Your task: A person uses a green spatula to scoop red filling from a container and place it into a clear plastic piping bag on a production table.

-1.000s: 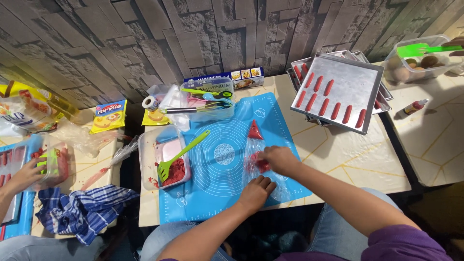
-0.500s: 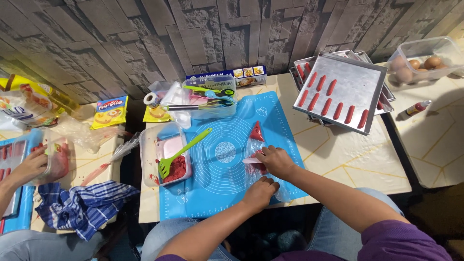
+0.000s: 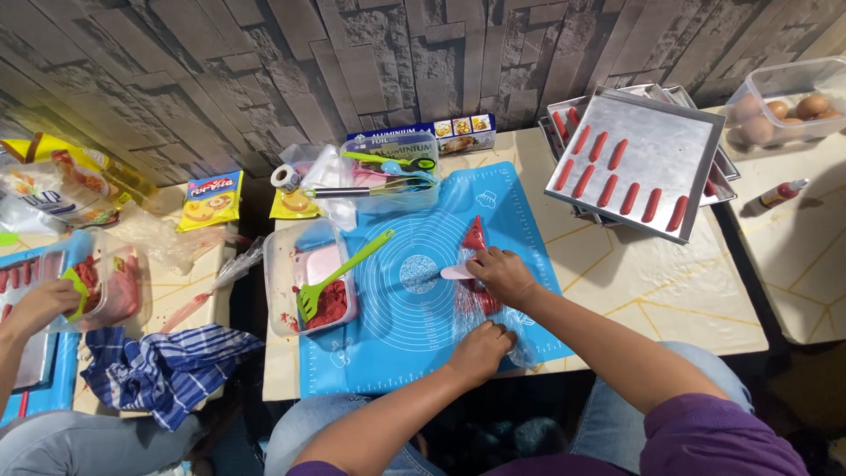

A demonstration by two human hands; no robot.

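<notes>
A clear piping bag [image 3: 477, 264] with red paste lies on a blue silicone mat [image 3: 414, 300]. My right hand [image 3: 499, 274] presses a pale scraper [image 3: 457, 272] across the bag's middle. My left hand [image 3: 481, 350] pins the bag's wide open end near the mat's front edge. The bag's red tip points toward the wall. To the left, a clear tub [image 3: 308, 278] holds red paste and a green spatula [image 3: 339, 273].
A metal tray [image 3: 652, 150] with rows of red sticks sits on stacked trays at the right. A tub of eggs [image 3: 784, 106] stands far right. Another person's hand [image 3: 40, 308] works at a tub on the left, beside a checked cloth [image 3: 159, 366].
My right hand has slid slightly toward the bag's tip, now with the scraper showing under it. The view has shifted a little; the other person's hand moved at the left tub.
</notes>
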